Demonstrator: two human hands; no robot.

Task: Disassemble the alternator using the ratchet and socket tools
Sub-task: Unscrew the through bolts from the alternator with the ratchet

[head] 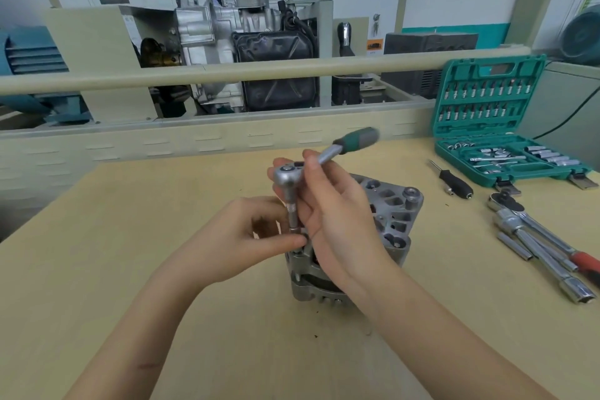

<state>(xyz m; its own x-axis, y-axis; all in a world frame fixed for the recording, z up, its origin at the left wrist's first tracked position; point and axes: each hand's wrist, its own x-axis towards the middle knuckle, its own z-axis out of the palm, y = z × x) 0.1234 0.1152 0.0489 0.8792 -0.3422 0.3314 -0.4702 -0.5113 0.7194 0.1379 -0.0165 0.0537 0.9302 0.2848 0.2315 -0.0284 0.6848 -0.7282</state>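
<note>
Bolt removal appears to be the step in hand: at the middle of the counter (130, 221) the socket (293, 216) is pinched by the left hand (240, 237) and steadied on a bolt atop the alternator (386, 224), while the ratchet (311, 162) is clasped near its head by the right hand (334, 214). A steady, square swing of the handle is probably called for next. Further right, well apart, a screwdriver (454, 183), spare wrenches (539, 237) and the open case (506, 127) are laid out; nothing is seen blocking the swing.
</note>
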